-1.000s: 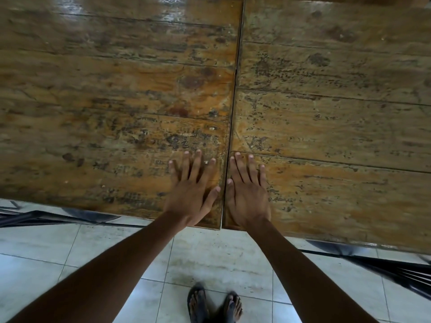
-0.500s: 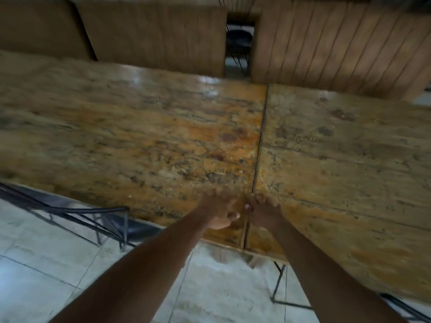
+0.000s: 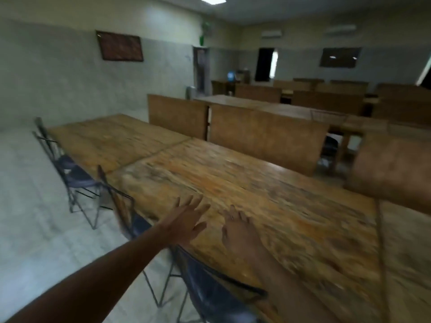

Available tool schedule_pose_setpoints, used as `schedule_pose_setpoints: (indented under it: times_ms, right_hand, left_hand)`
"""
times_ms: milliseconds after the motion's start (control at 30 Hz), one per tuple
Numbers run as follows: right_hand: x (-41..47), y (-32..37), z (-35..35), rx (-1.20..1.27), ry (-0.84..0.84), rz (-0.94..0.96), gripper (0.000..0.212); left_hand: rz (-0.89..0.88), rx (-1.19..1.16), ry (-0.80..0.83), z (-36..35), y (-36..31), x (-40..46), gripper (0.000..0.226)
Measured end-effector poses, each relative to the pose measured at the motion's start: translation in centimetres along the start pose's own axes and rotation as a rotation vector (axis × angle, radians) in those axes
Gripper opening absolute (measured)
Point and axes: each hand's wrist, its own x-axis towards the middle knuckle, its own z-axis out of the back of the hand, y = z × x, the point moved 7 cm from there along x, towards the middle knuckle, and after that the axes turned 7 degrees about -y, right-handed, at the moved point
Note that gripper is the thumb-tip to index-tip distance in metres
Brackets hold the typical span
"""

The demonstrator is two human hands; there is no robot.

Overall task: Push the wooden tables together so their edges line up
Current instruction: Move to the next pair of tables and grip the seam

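Near table: the worn, orange-brown wooden plank table (image 3: 268, 206) fills the middle of the view, its long near edge running under both arms.
Far seam: it meets a second scuffed wooden table (image 3: 112, 138) at a seam toward the far left; the tops look flush there, though blur hides any small step.
Right seam: a dark line crosses the wood at the right, where a third tabletop (image 3: 405, 252) begins.
Change: a second ago both palms lay flat either side of one seam, seen from straight above; now the view has swung up and along the row.
Left hand: the left hand (image 3: 186, 220) is spread wide, empty, at the near edge.
Right hand: the right hand (image 3: 238, 229) is open, fingers loosely splayed, holding nothing; contact with the wood cannot be told.
Meaning: I judge the checked joint done, the next one being sighted.
Hidden: table legs, and folding metal chairs with dark seats (image 3: 77, 173) tucked partly under the edge; motion smear everywhere.
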Motion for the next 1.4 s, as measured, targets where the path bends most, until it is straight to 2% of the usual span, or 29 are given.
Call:
schedule_pose_setpoints:
  times_ms: [233,400,500,667,900,1100,1267,1400]
  right_hand:
    - [12.6,24.3,-0.7,0.000,-0.068,0.243,0.059]
    - [19.2,36.8,-2.0,-0.014,-0.012,0.341,0.061]
    - [24.2,42.6,-3.5,-0.025,-0.008,0.378,0.058]
    - [33.8,49.0,-7.7,0.001,-0.048,0.422,0.059]
    - [51.5,56.0,-16.6,0.132,0.020,0.322,0.064]
    - [60.5,60.2,-19.9,0.214,0.038,0.251,0.065]
    - [68.5,61.3,-24.9,0.308,0.033,0.096,0.061]
    - [73.1,60.1,-30.7,0.365,0.019,-0.104,0.064]
  left_hand:
    - [0.210,0.042,-0.077,5.2,25.2,-7.8,0.064]
    - [0.355,0.038,-0.167,7.9,39.0,-12.1,0.064]
    - [0.396,0.027,-0.177,7.0,45.7,-12.8,0.064]
    - [0.414,0.016,-0.142,2.9,56.6,-10.4,0.066]
    - [0.371,-0.012,-0.014,-4.4,72.6,-1.7,0.066]
    - [0.315,-0.049,0.044,-7.6,80.9,4.0,0.067]
    - [0.221,-0.085,0.112,-13.2,88.4,12.4,0.065]
    - [0.048,-0.092,0.218,-19.9,91.4,18.7,0.063]
